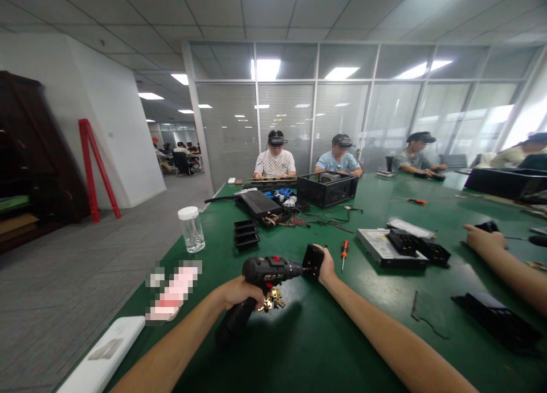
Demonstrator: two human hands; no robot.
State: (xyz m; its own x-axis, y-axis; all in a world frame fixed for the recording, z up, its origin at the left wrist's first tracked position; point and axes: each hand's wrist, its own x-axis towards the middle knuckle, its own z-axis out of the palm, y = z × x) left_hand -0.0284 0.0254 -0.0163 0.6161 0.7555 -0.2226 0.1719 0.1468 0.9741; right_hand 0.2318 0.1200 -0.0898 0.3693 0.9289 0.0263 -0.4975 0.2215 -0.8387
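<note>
My left hand [244, 293] is wrapped round the grip of a black cordless drill [270, 269], whose chuck points right. In my right hand [327, 266] a small black plastic part [313, 262] is held upright, its face turned to the drill. The drill's bit meets or nearly meets that face; I cannot tell whether it touches. Beneath the drill lies a small pile of brass-coloured metal pieces [276, 299] on the green table. An orange-handled screwdriver [344, 253] rests just right of my right hand.
Beyond the drill are black trays [246, 235] and a lidded clear jar [192, 230]. Further back sit a black computer case [328, 189] and loose cables. A silver drive unit [387, 248] lies to the right, near a co-worker's hand [482, 239]. Other people sit across the table.
</note>
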